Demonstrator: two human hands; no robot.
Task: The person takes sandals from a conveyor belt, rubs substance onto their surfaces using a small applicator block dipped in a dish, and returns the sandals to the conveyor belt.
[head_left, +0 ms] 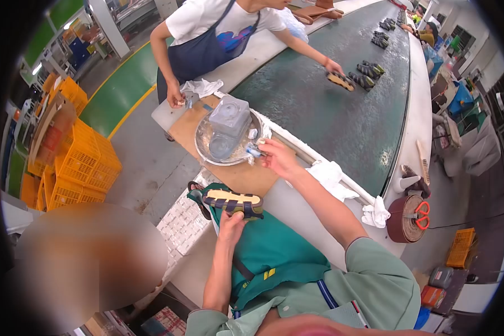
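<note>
My left hand (231,227) grips a sandal (233,203) with dark straps, its tan underside turned up, held above my green apron (280,241). Reaching to the rim of a round metal basin (205,151), my right hand (279,159) has its fingers closed on a small white-and-blue rag (254,150). Inside the basin stands a cloudy clear plastic container (229,116). Brown cardboard (257,178) lies beneath the basin, on the pale worktop.
Across the bench, a person in a dark apron (207,53) holds a similar sandal (340,82) over a green conveyor belt (313,120) carrying several dark sandals (369,70). White cloths (326,176) lie along the belt's edge. Orange scissors (423,215) rest on a brown roll (403,221). Yellow crates (87,162) stand left.
</note>
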